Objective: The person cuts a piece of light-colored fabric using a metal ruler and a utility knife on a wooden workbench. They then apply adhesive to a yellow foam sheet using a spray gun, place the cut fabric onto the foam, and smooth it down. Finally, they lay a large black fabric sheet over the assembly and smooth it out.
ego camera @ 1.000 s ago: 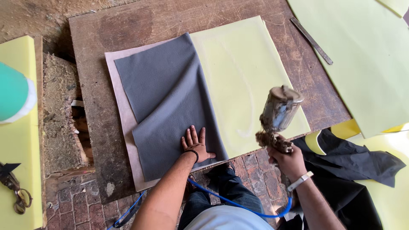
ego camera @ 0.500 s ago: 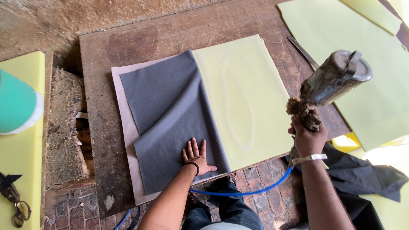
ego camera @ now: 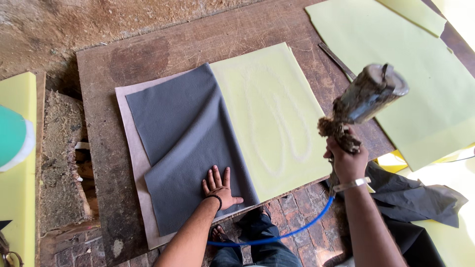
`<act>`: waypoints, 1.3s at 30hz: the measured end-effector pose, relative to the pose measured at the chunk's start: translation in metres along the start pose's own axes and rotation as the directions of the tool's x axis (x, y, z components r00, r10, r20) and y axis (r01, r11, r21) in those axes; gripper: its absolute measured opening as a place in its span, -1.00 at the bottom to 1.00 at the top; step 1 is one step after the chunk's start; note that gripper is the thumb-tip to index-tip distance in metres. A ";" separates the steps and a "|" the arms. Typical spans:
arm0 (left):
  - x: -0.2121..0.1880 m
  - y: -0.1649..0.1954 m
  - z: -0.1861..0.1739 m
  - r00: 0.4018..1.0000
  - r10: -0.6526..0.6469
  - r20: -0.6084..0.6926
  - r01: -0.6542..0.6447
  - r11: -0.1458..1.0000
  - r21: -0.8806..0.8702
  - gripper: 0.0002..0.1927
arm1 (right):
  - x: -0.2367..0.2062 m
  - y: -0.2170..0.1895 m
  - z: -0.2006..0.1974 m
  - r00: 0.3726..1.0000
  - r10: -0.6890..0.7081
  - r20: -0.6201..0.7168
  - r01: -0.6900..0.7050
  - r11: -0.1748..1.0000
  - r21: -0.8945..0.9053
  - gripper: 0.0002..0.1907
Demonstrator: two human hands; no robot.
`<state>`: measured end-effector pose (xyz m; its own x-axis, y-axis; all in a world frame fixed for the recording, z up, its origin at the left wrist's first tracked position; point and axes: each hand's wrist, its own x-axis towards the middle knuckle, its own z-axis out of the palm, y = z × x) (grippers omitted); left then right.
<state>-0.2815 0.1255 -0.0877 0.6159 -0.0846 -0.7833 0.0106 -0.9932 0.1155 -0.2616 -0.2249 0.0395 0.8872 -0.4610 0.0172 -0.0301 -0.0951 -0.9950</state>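
My left hand (ego camera: 219, 187) lies flat, fingers spread, on a folded-back grey fabric sheet (ego camera: 183, 143) near the board's front edge. Beside the fabric, a pale yellow foam sheet (ego camera: 277, 113) is exposed, with looping trails of sprayed glue on it. My right hand (ego camera: 346, 160) grips a crusted spray gun (ego camera: 363, 101), held up above the foam sheet's right edge. A blue hose (ego camera: 287, 230) runs from the gun down under my arms. A beige backing sheet (ego camera: 129, 148) shows at the left of the fabric.
Everything rests on a worn wooden board (ego camera: 133, 59). More yellow foam sheets (ego camera: 410, 64) lie at the right, and another at the far left (ego camera: 20, 173). Dark fabric (ego camera: 415, 198) is piled by my right arm. A thin metal strip (ego camera: 337, 60) lies beyond the foam. Brick floor below.
My right hand has lifted the spray gun up and to the right, and looping glue trails now show on the foam. The left hand stays pressed on the grey fabric.
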 end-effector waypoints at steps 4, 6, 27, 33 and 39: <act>-0.002 0.003 -0.005 1.000 -0.017 0.010 0.017 1.000 0.014 0.39 | 0.037 -0.018 0.010 0.996 -0.080 -0.036 0.081 0.997 0.022 -0.40; -0.001 0.004 -0.005 1.000 -0.018 0.008 0.018 1.000 0.009 0.40 | 0.039 -0.019 0.004 0.993 -0.103 -0.060 0.103 0.995 -0.005 -0.42; 0.021 -0.002 0.028 0.998 -0.011 -0.069 0.012 1.000 0.018 0.42 | -0.119 0.035 -0.063 0.908 0.369 0.200 -0.361 0.929 -0.077 -0.35; 0.014 -0.004 0.018 0.998 0.001 -0.067 -0.002 1.000 -0.013 0.41 | -0.070 0.007 -0.015 0.932 0.270 0.242 -0.285 0.958 0.031 -0.40; -0.001 -0.005 0.002 0.996 0.001 -0.087 -0.006 0.998 -0.056 0.39 | -0.028 -0.023 0.026 0.974 0.122 0.191 -0.121 0.992 -0.020 -0.40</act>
<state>-0.2839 0.1300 -0.0887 0.6823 -0.0781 -0.7269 0.0513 -0.9867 0.1542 -0.2737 -0.1872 0.0595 0.9485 -0.2916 -0.1238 -0.1463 -0.0565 -0.9876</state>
